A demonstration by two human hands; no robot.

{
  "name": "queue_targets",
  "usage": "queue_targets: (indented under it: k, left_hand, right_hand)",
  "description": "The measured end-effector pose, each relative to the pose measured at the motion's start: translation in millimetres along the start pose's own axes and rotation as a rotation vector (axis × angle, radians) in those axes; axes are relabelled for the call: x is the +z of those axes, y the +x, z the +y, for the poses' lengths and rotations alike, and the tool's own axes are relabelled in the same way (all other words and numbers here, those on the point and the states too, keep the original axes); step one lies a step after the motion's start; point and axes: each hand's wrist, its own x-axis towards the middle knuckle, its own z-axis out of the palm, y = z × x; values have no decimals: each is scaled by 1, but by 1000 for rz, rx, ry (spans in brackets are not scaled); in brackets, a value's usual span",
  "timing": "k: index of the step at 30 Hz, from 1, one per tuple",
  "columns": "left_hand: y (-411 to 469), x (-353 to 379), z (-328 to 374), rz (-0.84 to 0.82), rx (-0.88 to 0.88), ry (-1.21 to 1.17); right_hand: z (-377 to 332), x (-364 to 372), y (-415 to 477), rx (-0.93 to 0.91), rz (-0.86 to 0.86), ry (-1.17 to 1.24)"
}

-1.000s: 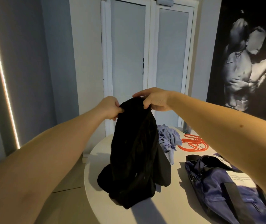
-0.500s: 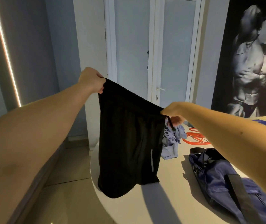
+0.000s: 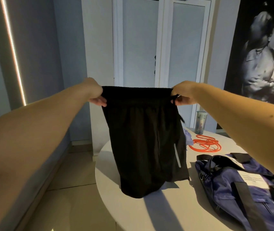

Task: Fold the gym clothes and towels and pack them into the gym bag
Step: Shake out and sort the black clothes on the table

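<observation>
A pair of black shorts (image 3: 146, 144) hangs spread out in the air over the round white table (image 3: 166, 210). My left hand (image 3: 94, 92) pinches the left end of the waistband and my right hand (image 3: 183, 94) pinches the right end, holding it level and stretched. The legs dangle, and the lower hem hangs close above the tabletop. The navy gym bag (image 3: 243, 189) lies on the table at the right, under my right forearm. A crumpled light purple garment (image 3: 188, 139) lies behind the shorts, mostly hidden.
An orange coiled band (image 3: 204, 145) lies on the far side of the table. A clear tumbler (image 3: 200, 122) stands near the back edge. White double doors (image 3: 159, 47) are behind the table; tiled floor (image 3: 69, 189) lies to the left.
The bunched shorts were lifted and shaken out. My hands moved apart along the waistband and levelled; the shorts now hang flat and spread instead of crumpled or slanted.
</observation>
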Motion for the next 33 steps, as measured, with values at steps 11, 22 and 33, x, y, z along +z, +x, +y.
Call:
queue_targets:
  k: [11, 22, 33]
  left_hand:
    - [-14, 21, 11, -243, -105, -115]
    - [-8, -17, -7, -297, 184, -110]
    - [-25, 8, -18, -94, 393, 383]
  right_hand:
    - [3, -7, -18, -16, 62, -64]
    - [36, -39, -18, -15, -265, 90]
    - [45, -13, -9, -252, 93, -303]
